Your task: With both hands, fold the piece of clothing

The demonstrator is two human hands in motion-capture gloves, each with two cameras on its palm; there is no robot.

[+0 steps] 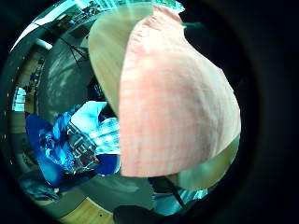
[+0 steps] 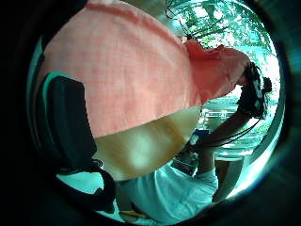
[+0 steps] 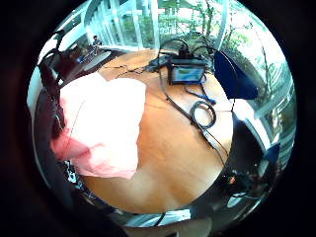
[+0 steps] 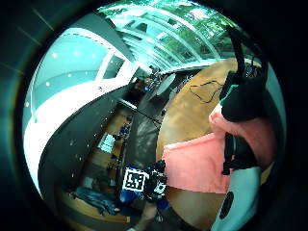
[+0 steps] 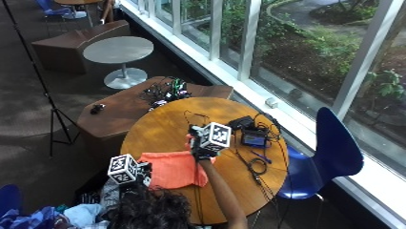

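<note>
A round wooden desk (image 5: 158, 129) carries my salmon-pink cloth garment (image 5: 172, 169), spread near its front edge. My right hand (image 5: 203, 151) pinches the far corner, lifting it. My left hand (image 5: 142, 175) grips the near-left edge.

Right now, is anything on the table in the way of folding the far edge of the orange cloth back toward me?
Nothing visible is. The orange cloth lies on bare round wooden table; the right hand is at its far edge. The small screen device and cables sit off to the right, apart from it.
</note>
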